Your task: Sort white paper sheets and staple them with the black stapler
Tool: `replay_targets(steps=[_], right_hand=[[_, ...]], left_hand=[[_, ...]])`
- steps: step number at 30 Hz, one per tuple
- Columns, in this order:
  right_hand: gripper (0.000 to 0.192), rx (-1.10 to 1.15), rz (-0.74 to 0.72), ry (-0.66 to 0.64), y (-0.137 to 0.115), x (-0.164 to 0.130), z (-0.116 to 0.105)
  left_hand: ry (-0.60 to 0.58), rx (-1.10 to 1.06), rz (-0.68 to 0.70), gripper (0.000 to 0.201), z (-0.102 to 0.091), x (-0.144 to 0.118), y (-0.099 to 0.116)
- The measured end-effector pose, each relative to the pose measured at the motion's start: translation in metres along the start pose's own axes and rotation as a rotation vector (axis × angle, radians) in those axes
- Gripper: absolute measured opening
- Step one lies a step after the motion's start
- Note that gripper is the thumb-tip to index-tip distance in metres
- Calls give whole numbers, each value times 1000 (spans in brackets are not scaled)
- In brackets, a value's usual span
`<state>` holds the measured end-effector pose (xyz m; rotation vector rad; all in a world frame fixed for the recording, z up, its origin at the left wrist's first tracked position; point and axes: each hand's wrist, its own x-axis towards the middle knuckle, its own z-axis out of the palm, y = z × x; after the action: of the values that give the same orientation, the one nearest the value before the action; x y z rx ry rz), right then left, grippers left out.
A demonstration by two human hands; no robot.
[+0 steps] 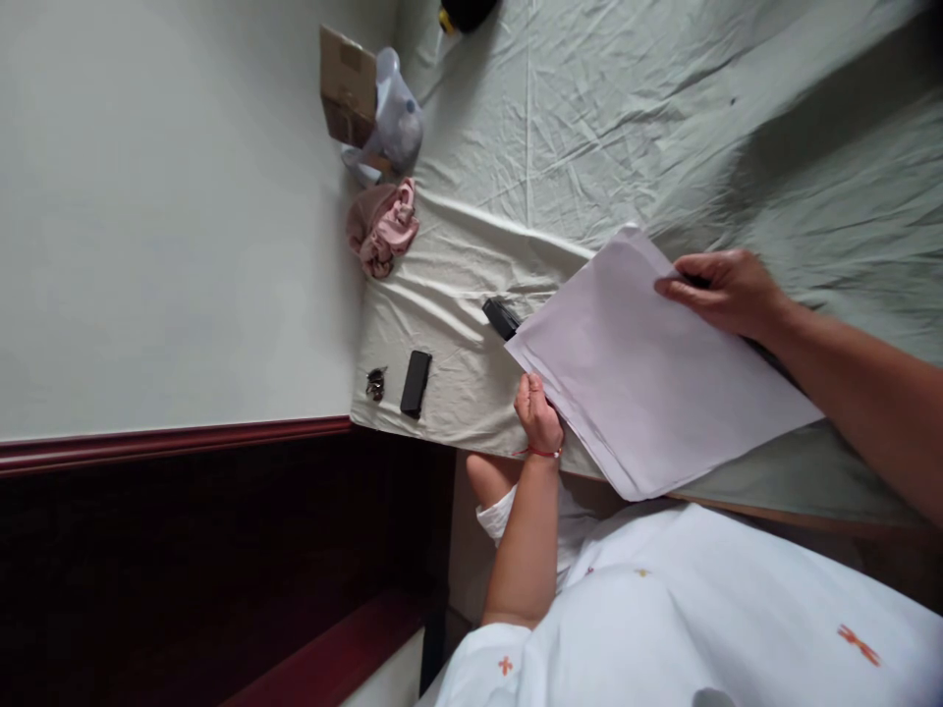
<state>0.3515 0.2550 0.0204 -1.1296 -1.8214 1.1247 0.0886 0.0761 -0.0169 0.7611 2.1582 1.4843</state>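
A stack of white paper sheets (648,363) is held at a slant over the near edge of the cloth-covered surface. My left hand (538,414), with a red string on its wrist, is closed at the stack's left edge. On the far right edge, my right hand (726,290) pinches the sheets, with its thumb lying on top. The edges along the near left side are slightly uneven, so several sheets show. Just beyond the left corner of the stack lies a black object (502,318), partly covered by the paper; its kind is unclear.
A pale green cloth (471,265) covers the surface, wrinkled throughout. To the left lie a black rectangular case (416,384) and a small bunch of keys (375,383). Along the wall are a pink cloth (383,226), a plastic bag (398,123) and a cardboard box (348,88).
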Motion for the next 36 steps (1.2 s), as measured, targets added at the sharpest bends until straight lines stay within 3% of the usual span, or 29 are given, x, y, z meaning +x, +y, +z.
replay_targets(steps=[13,28,36], right_hand=[[43,109,43,37,-8,-5,9],[34,274,203,-15,-16,-10,12],[36,222,203,-7,-19,-11,16]], left_hand=[[-27,-138,17,54,1,1,1],[29,-71,-23,57,2,-1,3],[45,-20,-12,59,1,-2,6]])
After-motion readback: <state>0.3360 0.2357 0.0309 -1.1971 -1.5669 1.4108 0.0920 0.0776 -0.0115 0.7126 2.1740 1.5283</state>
